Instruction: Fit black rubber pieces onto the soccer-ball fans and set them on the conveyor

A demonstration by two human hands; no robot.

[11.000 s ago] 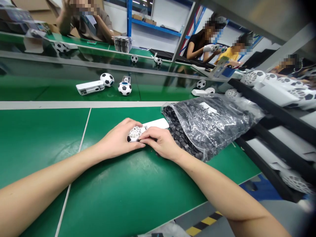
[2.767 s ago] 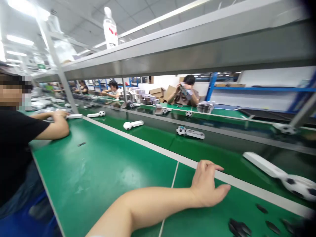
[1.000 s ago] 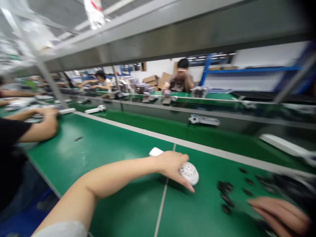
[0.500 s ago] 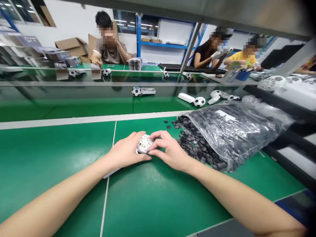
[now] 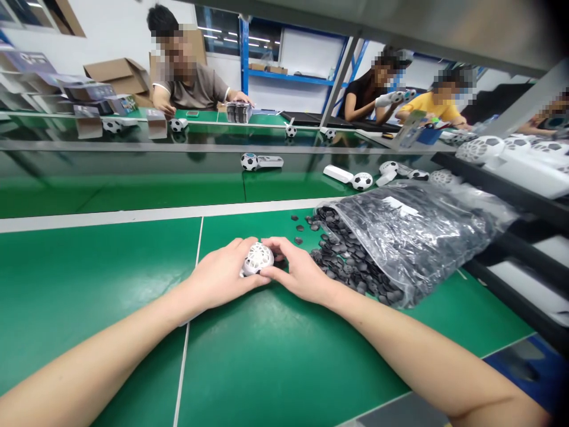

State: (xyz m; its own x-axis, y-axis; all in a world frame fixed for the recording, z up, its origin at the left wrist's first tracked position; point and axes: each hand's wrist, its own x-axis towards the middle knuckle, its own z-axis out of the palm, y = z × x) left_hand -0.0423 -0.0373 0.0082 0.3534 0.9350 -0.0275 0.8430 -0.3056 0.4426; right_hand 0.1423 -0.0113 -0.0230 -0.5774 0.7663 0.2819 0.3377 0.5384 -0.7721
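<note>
A white soccer-ball-shaped housing point(image 5: 259, 259) with an openwork lattice surface is on the green table between my hands. My left hand point(image 5: 224, 270) is wrapped round its left side, thumb along the front. A sliver of a pale handle shows under my left wrist. My right hand point(image 5: 299, 270) curls against the ball's right side, with thumb and index finger touching it. Dark pieces point(image 5: 279, 258) show in the gap behind the right thumb; whether the fingers hold any of them is hidden. Loose black panel pieces point(image 5: 342, 258) lie just right of my right hand.
A clear plastic bag point(image 5: 413, 231) of black pieces lies open at the right, beside a dark rack point(image 5: 511, 184) with white ball housings. Beyond the white table edge point(image 5: 133, 216), finished soccer-ball devices point(image 5: 362, 181) rest on a belt. Several people work opposite.
My right fingers have shifted from the ball's upper right face to around its right side. The lattice now shows more fully. The view has shifted slightly. A person opposite has lowered a hand onto a stack.
</note>
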